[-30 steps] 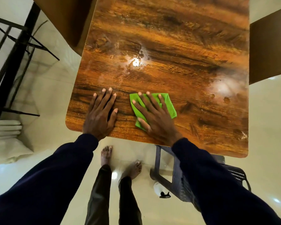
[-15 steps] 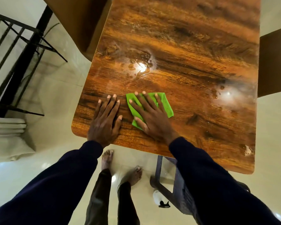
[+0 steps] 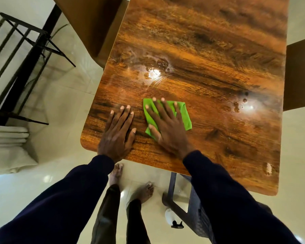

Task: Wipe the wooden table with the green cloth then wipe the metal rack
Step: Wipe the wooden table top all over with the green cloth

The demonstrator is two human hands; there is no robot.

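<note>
Green cloth [image 3: 183, 114] under right hand [image 3: 167, 128]

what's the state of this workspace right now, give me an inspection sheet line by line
surface: wooden table, glossy, wet droplets and smears beyond the cloth and toward the right edge
job's things: green cloth folded, flat on the table near its front edge; metal rack on the floor to the left, untouched
clutter: white spray bottle on the floor beside a dark chair under the table
hands: left hand flat on bare wood; right hand pressing flat on the cloth
cables: nothing seen
surroundings: pale tiled floor, folded white fabric at left, bare feet
</note>
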